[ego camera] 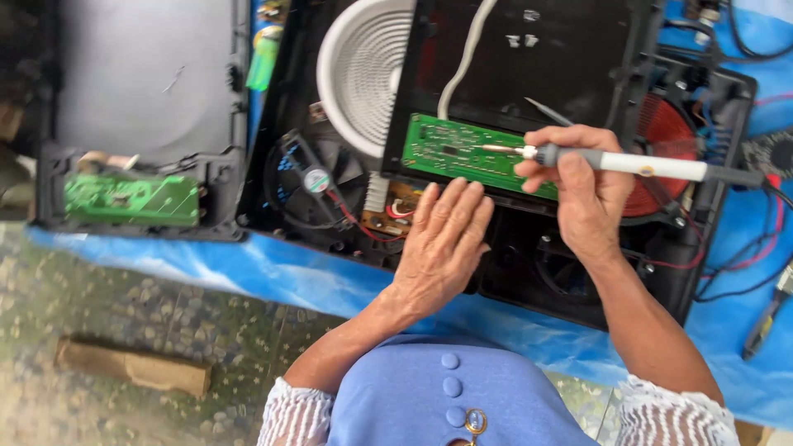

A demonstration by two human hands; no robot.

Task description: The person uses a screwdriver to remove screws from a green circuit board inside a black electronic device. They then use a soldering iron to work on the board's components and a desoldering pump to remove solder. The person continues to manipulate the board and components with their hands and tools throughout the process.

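My right hand [583,192] grips a soldering iron [636,164] with a grey and white handle. Its metal tip rests on a green circuit board [462,153] mounted under a black panel [537,58]. My left hand [442,244] lies flat, fingers together, on the edge of the opened black cooker housing [512,264], just below the board. A black fan [315,177] and a red copper coil [665,149] sit inside the housing.
A second black cooker top [149,83] with its own green board [132,198] lies at the left. A white ribbed disc [359,74] sits at the top. Pliers [764,318] and wires lie on the blue sheet [273,272] at right. A wood block [132,366] is on the floor.
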